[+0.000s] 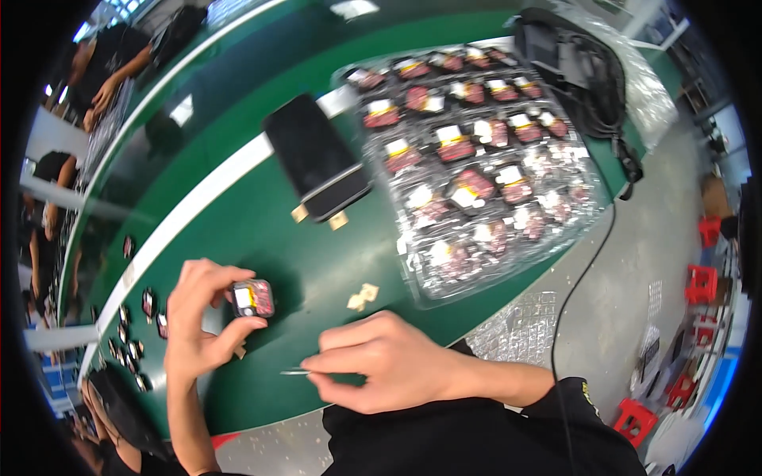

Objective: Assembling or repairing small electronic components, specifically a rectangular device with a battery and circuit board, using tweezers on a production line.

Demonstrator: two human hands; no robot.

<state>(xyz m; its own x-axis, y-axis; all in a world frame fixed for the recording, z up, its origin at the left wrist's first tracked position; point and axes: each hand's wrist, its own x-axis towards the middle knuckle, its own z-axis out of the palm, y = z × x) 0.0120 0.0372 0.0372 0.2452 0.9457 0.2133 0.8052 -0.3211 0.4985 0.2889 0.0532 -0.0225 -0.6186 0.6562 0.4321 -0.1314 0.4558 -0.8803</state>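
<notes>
My left hand [194, 321] pinches a small rounded-square device [260, 300] between thumb and fingers, above the green table. The device has a dark rim and a pink-and-white patterned face. To the right and nearer, my right hand [389, 361] is closed on a thin metal tool [293, 372], its tip pointing left toward the left hand. It looks like tweezers, but its far end is too fine to make out. The tool and the device are apart. Small tan pieces [363, 297] lie on the table beyond my right hand.
A clear plastic tray [429, 295] with several similar devices lies at the right. A black flat slab [309, 151] sits left of it, a dark bag [575, 75] behind. More small devices [131, 349] lie far left. A black cable [591, 270] hangs at right. Other people work at left.
</notes>
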